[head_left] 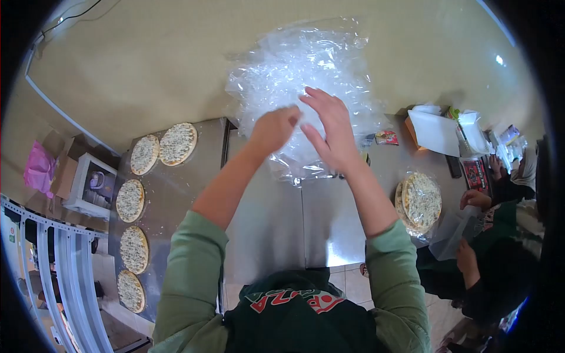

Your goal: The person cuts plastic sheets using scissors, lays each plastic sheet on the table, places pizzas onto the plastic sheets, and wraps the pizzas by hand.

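A big heap of clear plastic bags (323, 65) lies against the wall at the back of the steel table (265, 217). Both my arms reach out to it. My left hand (275, 128) is closed, its fingers curled together over the plastic; whatever they may grip is hidden. Just right of it, my right hand (332, 126) is open over the heap, thumb and fingers apart. Whether its fingertips touch the film I cannot tell.
Several topped pizzas (132, 250) lie on the left table. To the right, wrapped pizzas (419, 200) are stacked near a white box (432, 132). A co-worker (494, 247) at the right edge handles a clear bag (453, 232). A metal rack (65, 276) stands at left.
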Tool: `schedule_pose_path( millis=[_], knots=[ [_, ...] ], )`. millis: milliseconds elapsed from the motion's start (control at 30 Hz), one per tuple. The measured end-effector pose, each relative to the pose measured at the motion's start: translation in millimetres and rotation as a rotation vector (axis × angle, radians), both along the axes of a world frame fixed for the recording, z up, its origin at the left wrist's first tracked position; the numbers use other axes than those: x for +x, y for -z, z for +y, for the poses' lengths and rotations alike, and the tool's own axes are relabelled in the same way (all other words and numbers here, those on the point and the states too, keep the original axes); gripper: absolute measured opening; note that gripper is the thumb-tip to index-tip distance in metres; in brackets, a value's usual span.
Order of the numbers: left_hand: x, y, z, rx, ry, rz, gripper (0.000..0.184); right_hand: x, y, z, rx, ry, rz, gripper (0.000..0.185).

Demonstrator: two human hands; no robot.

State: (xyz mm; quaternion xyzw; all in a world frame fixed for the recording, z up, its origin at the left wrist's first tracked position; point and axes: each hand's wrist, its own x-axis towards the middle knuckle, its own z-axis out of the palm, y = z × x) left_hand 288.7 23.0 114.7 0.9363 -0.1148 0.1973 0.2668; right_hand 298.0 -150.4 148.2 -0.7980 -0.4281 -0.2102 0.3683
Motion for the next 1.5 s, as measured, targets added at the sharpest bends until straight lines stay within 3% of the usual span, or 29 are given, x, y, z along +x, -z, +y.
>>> schedule_pose_path(
  millis=[67,133,233,333,433,567,667,767,833,867,933,1000,1067,1133,1233,1333,1500],
  knots=[
    [-24,14,5,0.356,0.209,-0.066,0.013,25,6,23,-0.268,0.069,0.206,0.049],
    [-58,37,7,0.421,0.275,-0.252,0.021,55,44,34,-0.669,0.261,0.361,0.053],
    [-99,61,9,0.318,0.222,-0.338,0.029,89,98,38,-0.733,0.229,0.527,0.059],
    [-157,49,12,0.413,0.211,0.054,0.036,98,109,41,-0.744,0.272,0.525,0.060],
    [-220,52,11,0.334,0.274,0.082,0.049,105,117,35,-0.719,0.280,0.465,0.060],
    [-267,124,4,0.445,0.211,0.478,0.058,117,128,27,-0.641,0.189,0.457,0.064],
    [-289,178,-5,0.446,0.192,0.670,0.058,86,101,22,-0.504,0.125,0.397,0.057],
    [-285,183,-12,0.338,0.142,0.792,0.050,23,68,19,-0.116,0.255,-0.172,0.040],
    [-275,172,-23,0.252,0.042,0.902,0.045,-22,65,3,0.117,0.124,-0.111,0.032],
    [-276,188,-25,0.192,-0.044,0.790,0.039,-43,64,-8,0.236,0.061,-0.080,0.028],
    [-267,213,-28,0.150,-0.135,0.739,0.041,-78,103,-29,0.345,0.071,0.402,0.024],
    [-261,217,-39,0.186,-0.223,0.657,0.042,-91,173,-51,0.234,0.278,0.836,0.026],
    [-254,214,-55,0.292,-0.312,0.547,0.042,-111,264,-76,-0.051,0.285,0.719,0.031],
    [-251,212,-66,0.272,-0.347,0.573,0.048,-139,268,-76,-0.105,0.210,1.577,0.037],
    [-253,225,-81,0.303,-0.406,0.555,0.060,-167,295,-63,-0.038,0.004,1.233,0.032],
    [-256,240,-85,0.320,-0.456,0.632,0.067,-183,293,-40,0.672,0.019,1.468,0.018],
    [-256,237,-78,0.291,-0.387,0.746,0.066,-189,278,-70,0.545,0.176,1.661,0.016]
  ],
)
